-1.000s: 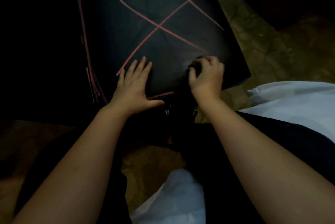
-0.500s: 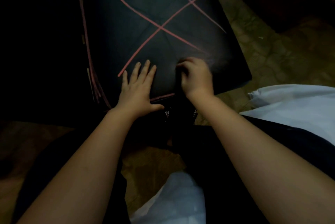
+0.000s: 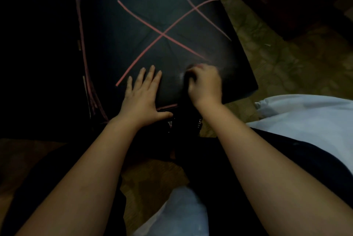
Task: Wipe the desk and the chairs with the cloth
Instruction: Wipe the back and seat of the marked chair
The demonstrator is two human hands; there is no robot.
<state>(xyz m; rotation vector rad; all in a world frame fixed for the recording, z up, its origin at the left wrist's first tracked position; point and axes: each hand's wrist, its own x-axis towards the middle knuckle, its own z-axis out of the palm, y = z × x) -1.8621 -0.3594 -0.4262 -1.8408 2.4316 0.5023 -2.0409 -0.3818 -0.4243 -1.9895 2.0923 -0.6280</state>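
A black padded chair seat with pink crossing lines fills the upper middle of the dim head view. My left hand lies flat on the seat's near edge, fingers straight and spread. My right hand is curled round a dark cloth and presses it on the seat near the front right corner. The cloth is nearly hidden under the fingers and hard to make out in the dark. A pale smear shows on the seat just beyond the right hand.
Patterned brownish carpet lies to the right of the chair and below it. My dark-clothed legs and pale fabric fill the lower right. Left of the chair is dark.
My right hand with the cloth slid left along the seat's front and has now shifted slightly back right. My left hand has stayed flat in place.
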